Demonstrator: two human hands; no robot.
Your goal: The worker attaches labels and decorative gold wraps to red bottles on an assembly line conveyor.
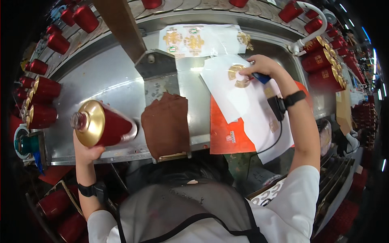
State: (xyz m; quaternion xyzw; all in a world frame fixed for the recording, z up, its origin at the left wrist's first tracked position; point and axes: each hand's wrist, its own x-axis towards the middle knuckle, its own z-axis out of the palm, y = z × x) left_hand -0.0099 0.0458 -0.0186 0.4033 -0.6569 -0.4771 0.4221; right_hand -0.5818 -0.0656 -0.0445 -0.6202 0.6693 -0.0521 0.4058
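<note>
My left hand (pixel 87 152) is closed round a dark red bottle (pixel 115 127) with a gold shoulder and a clear glass neck. The bottle lies tilted over the left part of the metal table, its neck pointing left. On the right, my right hand (pixel 259 67) is over a white decal sheet (pixel 227 93), its fingertips touching a gold ring-shaped decal (pixel 239 76). A small flat blue tool (pixel 261 77) shows under the palm, gripped by the curled fingers; its kind is unclear. Between my hands a brown cloth (pixel 166 125) hangs over the table's front edge.
An orange-red board (pixel 227 135) lies under the white sheets. Another sheet with gold decals (pixel 186 40) lies at the back. A brown post (pixel 121 28) rises behind the cloth. Red bottles (pixel 42 115) stand at left, more at right near a white curved tap (pixel 320 16). A conveyor (pixel 182 6) crosses behind.
</note>
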